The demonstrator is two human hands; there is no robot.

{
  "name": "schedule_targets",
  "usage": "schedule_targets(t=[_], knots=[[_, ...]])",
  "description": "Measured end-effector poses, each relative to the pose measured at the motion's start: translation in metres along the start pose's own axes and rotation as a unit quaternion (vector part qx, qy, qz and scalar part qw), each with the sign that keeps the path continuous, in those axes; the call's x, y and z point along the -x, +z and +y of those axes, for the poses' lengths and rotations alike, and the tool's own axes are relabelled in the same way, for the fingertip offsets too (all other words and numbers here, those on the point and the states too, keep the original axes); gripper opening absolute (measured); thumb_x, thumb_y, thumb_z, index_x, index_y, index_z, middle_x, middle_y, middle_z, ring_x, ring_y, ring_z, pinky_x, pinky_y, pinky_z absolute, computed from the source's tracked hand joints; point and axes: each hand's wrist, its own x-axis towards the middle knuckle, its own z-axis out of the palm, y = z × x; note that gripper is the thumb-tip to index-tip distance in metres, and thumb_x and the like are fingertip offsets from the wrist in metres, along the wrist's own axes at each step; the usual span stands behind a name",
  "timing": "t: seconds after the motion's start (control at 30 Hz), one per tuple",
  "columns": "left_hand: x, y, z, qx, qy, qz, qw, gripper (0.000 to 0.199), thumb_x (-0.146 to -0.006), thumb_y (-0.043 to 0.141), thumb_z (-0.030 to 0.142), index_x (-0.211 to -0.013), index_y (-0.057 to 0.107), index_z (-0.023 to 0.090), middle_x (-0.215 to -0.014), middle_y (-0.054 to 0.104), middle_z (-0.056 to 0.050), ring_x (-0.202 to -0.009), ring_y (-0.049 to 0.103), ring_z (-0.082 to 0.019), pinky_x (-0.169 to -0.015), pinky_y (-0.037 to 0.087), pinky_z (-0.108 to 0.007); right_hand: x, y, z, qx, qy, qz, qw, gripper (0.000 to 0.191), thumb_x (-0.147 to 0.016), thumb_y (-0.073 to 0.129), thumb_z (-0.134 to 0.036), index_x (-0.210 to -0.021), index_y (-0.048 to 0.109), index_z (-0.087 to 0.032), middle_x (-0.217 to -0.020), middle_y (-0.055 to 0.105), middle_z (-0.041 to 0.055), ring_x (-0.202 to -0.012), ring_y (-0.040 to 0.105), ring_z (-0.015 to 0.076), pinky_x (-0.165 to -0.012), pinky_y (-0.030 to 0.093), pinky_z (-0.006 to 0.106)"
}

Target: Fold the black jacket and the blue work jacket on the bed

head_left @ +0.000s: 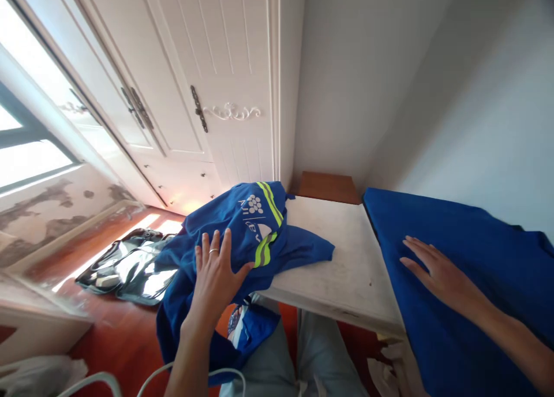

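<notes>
A blue work jacket [234, 212] with yellow-green reflective strips and white lettering lies bunched on the left end of a white table [333, 281], partly hanging over its edge. My left hand [219, 270], with a ring on one finger, rests on the jacket, fingers spread and holding nothing. On the right, a plain blue cloth [433, 229] lies spread over a surface and drapes down its near side. My right hand [433, 270] is flat on this cloth with its fingers stretched out. Between the two blue pieces, one sleeve of the jacket reaches onto the bare tabletop.
White wardrobe doors [225, 51] rise behind the jacket. An open dark suitcase [134, 264] lies on the reddish floor at left. A brown wooden piece [326, 184] stands behind the table. A white cable [190, 374] loops near my left forearm; my legs are below the table edge.
</notes>
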Motion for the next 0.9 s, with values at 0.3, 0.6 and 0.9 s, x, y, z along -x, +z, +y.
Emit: schedule_targets(t=[0.3, 0.6, 0.9], knots=[[0.036, -0.002, -0.069, 0.111, -0.123, -0.017, 0.986, 0.107, -0.076, 0.073, 0.047, -0.158, 0.014, 0.01, -0.16, 0.029, -0.021, -0.15, 0.019, -0.038, -0.118, 0.029, -0.053, -0.051, -0.008, -0.301, -0.165, -0.37, -0.055, 0.913, 0.077, -0.093, 0.059, -0.046, -0.159, 0.021, -0.03, -0.158, 0.035, 0.0078, -0.144, 0.036, 0.0304, -0.115, 0.04, 0.048], [0.039, 0.007, -0.081, 0.125, -0.119, 0.0, 0.985, 0.113, -0.073, 0.076, 0.042, -0.159, 0.006, 0.018, -0.161, 0.027, -0.018, -0.148, 0.025, -0.039, -0.113, 0.032, -0.054, -0.153, 0.034, -0.401, -0.08, -0.407, -0.15, 0.897, 0.032, -0.08, 0.055, -0.006, -0.103, 0.076, -0.017, -0.106, 0.074, 0.0089, -0.108, 0.067, 0.0259, -0.101, 0.05, 0.038], [0.041, 0.018, -0.085, 0.042, -0.093, -0.065, 0.993, 0.113, -0.075, 0.074, 0.046, -0.159, 0.002, 0.019, -0.163, 0.02, -0.021, -0.15, 0.013, -0.04, -0.111, 0.026, -0.057, -0.232, -0.071, -0.323, -0.47, -0.079, 0.121, 0.871, 0.028, -0.08, 0.056, -0.01, -0.104, 0.069, -0.004, -0.091, 0.074, 0.0086, -0.083, 0.066, 0.0162, -0.086, 0.054, 0.033]])
